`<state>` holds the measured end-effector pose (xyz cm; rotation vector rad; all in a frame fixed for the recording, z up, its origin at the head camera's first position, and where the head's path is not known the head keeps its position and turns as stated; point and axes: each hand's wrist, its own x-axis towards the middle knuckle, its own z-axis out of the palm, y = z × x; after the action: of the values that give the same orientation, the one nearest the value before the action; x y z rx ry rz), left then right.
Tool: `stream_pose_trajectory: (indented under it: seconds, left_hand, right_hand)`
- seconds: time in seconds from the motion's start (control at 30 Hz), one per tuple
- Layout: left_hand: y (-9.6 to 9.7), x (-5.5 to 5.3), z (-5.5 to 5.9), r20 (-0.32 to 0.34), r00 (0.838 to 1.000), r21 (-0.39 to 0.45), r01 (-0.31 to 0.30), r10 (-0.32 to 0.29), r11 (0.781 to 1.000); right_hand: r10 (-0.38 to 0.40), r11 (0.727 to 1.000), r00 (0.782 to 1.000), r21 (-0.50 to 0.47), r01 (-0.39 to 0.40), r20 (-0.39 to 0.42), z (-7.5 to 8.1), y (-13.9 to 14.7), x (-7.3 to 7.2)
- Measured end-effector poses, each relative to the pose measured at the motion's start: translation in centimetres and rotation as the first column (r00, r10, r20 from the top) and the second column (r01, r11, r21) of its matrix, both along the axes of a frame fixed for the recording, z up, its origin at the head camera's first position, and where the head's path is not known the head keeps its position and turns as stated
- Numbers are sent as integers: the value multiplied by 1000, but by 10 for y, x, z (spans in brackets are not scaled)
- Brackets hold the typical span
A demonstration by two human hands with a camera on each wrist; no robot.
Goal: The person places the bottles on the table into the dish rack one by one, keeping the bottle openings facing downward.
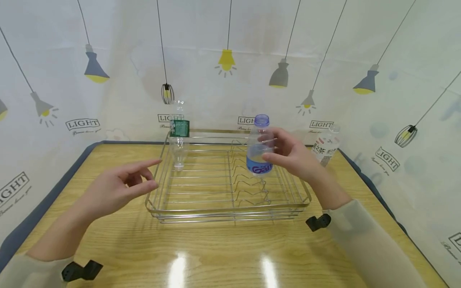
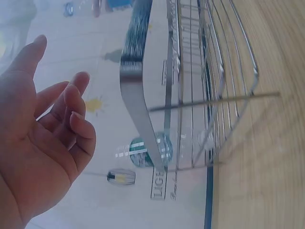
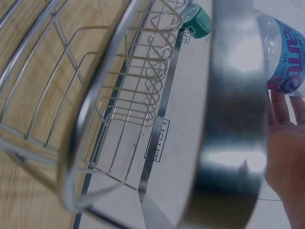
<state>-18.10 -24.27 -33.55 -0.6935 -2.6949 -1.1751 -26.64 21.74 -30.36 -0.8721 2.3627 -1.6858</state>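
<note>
One blue btl (image 1: 258,154) in R hand (image 1: 289,154) over rack (image 1: 230,210), L hand (image 1: 120,186) nearby

The left hand (image 1: 109,190) hangs in the air, palm inward, index finger (image 1: 140,165) extended and the other fingers loosely bent. The right hand (image 1: 293,157) reaches farther forward, fingers and thumb (image 1: 279,158) curved in a grip, its forearm (image 1: 333,193) slanting inward.

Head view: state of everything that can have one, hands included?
Rectangular silver wire rack: upright on the pale wooden table.
Clear plastic bottle with green label: in rack, appears neck-down.
Clear plastic bottle with blue label: neck-up, held over rack.
Clear plastic bottle with white label: neck-up, beyond right forearm.
Left hand: empty.
Right hand: holding blue-label bottle.
</note>
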Motion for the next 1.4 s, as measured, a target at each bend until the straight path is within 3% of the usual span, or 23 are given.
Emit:
stream_pose_trajectory:
  seconds: [0.17, 0.4, 0.5, 0.77, 1.0, 1.4]
  left_hand:
    - [28, -8, 13, 37, 997, 9, 65, -65, 998]
    - [65, -25, 19, 48, 985, 20, 165, -166, 986]
    - [81, -35, 20, 71, 981, 34, 177, -179, 984]
    - [117, -53, 23, 157, 963, 194, 186, -218, 963]
    - [129, -56, 25, 197, 950, 294, 178, -241, 939]
    - [127, -58, 20, 162, 944, 354, 217, -288, 910]
  right_hand:
    - [28, 1000, 999, -4, -28, -16, -3, -13, 0]
    - [54, 998, 998, 27, -54, -34, -2, -25, 2]
    - [77, 997, 996, 22, -76, -49, -2, -30, 3]
    - [124, 991, 989, 58, -119, -84, -6, -42, 5]
    - [164, 984, 982, 85, -156, -96, -11, -50, 5]
    - [121, 984, 988, 144, -106, -97, -9, -50, 4]
